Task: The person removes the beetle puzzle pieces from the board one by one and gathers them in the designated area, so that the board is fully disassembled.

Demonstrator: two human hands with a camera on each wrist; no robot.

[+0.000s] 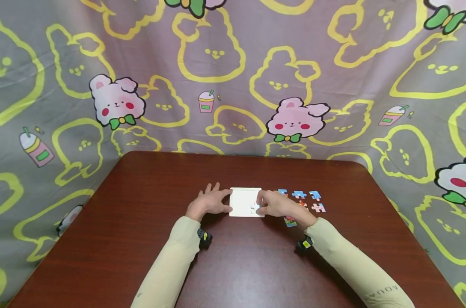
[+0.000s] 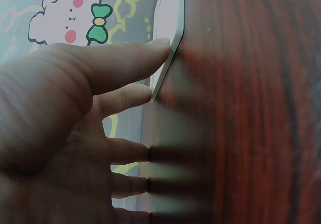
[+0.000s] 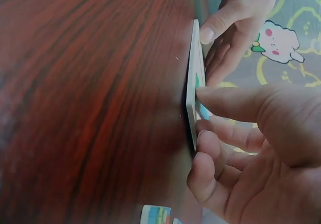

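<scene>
A white puzzle tray (image 1: 239,202) lies flat on the table in front of the person. At its left edge, the thumb and index fingertip of the left hand (image 1: 209,202) touch the rim; the remaining fingers are spread with their tips on the table, as the left wrist view shows. Over the tray's right side, the right hand (image 1: 276,204) pinches a small jigsaw piece (image 1: 254,208) at the lower right corner. In the right wrist view its thumb (image 3: 225,102) presses the piece against the tray (image 3: 192,78). Fingers partly hide the piece.
Several loose jigsaw pieces (image 1: 315,195) lie on the table to the right of the tray, some partly behind the right hand and forearm. The brown wooden table (image 1: 140,231) reaches back to a patterned cloth (image 1: 225,51) hanging behind it.
</scene>
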